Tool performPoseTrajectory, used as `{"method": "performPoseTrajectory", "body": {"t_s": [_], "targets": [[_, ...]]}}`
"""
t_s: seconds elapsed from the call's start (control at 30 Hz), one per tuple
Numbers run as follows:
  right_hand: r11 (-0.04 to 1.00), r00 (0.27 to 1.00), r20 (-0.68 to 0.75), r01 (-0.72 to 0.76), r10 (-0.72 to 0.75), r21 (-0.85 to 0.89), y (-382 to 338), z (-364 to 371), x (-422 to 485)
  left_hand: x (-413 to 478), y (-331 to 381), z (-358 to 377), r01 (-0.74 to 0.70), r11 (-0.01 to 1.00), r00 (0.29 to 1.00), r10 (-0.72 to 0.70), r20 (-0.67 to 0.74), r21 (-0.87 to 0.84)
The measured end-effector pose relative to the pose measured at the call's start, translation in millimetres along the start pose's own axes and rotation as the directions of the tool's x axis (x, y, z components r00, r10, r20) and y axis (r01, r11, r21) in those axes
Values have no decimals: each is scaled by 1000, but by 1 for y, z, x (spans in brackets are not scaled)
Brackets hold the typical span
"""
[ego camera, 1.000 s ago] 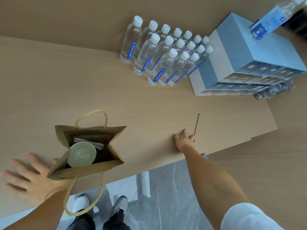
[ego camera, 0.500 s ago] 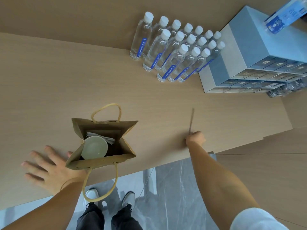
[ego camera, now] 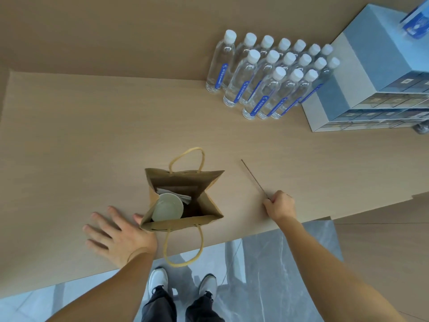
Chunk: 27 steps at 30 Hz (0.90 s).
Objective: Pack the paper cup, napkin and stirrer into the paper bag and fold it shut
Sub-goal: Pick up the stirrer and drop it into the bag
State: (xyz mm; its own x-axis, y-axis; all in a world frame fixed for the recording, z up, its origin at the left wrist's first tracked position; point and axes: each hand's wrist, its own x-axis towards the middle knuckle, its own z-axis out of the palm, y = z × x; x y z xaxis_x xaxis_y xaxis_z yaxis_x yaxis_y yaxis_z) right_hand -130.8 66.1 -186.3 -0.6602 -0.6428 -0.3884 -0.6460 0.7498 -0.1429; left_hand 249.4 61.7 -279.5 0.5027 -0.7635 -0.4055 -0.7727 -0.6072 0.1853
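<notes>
A brown paper bag (ego camera: 209, 182) with yellow rope handles stands open near the table's front edge. Inside it a pale paper cup (ego camera: 167, 207) sits at the left, and a white napkin (ego camera: 184, 198) lies behind the cup. My right hand (ego camera: 279, 205) is to the right of the bag, closed on the near end of a thin brown stirrer (ego camera: 251, 176) that points away toward the far left. My left hand (ego camera: 116, 235) lies flat on the table with fingers spread, its thumb touching the bag's left side.
Several clear water bottles (ego camera: 267, 75) with white caps stand at the back right. A blue and white stack of boxes (ego camera: 371, 84) is beside them at the far right. The wooden table (ego camera: 92, 135) ends just in front of the bag; my shoes (ego camera: 157, 281) show below.
My right hand closed on the stirrer's near end and lifted it off the table, moving it toward the bag. My left hand stayed flat beside the bag.
</notes>
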Motion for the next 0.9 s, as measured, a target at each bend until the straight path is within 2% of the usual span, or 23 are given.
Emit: {"method": "performPoseTrajectory", "body": {"t_s": [0.07, 0.13, 0.2, 0.3, 0.4, 0.43, 0.5, 0.57, 0.63, 0.67, 0.73, 0.8, 0.9], "targets": [[989, 999, -15, 44, -42, 144, -9, -5, -11, -4, 1, -6, -48, 999, 995, 46, -87, -25], [923, 996, -28, 94, -90, 373, -25, -17, -28, -12, 5, -18, -54, 996, 978, 39, -204, -69], [751, 992, -53, 122, -115, 648, -41, -40, -50, -15, 9, -26, -38, 996, 975, 19, -220, -86], [433, 976, -154, 207, -155, 877, -58, -93, -86, -17, 12, -27, -33, 997, 972, 15, -234, -72], [82, 933, -254, 282, -256, 956, -73, -155, -126, -19, 12, -29, -61, 995, 969, 40, -242, -79], [1, 908, -300, 314, -292, 949, -79, -173, -141, -19, 12, -30, -63, 995, 971, 42, -236, -82], [-72, 852, -405, 405, -331, 911, -92, -203, -167, -18, 12, -30, -67, 995, 970, 46, -241, -77], [-47, 813, -480, 493, -330, 868, -101, -222, -186, -17, 12, -29, -81, 995, 961, 64, -268, -54], [70, 791, -536, 577, -296, 813, -105, -232, -202, -15, 11, -27, -79, 996, 957, 67, -282, -32], [154, 755, -582, 641, -302, 752, -106, -233, -209, -14, 10, -25, -74, 997, 958, 63, -281, -29], [294, 640, -652, 768, -407, 569, -113, -227, -225, -12, 8, -22, -67, 998, 955, 58, -292, -19], [356, 562, -627, 827, -539, 435, -123, -213, -235, -10, 7, -19, -62, 998, 950, 52, -307, -21], [425, 520, -517, 854, -680, 300, -140, -187, -232, -11, 7, -20, -54, 999, 948, 49, -315, -5]]}}
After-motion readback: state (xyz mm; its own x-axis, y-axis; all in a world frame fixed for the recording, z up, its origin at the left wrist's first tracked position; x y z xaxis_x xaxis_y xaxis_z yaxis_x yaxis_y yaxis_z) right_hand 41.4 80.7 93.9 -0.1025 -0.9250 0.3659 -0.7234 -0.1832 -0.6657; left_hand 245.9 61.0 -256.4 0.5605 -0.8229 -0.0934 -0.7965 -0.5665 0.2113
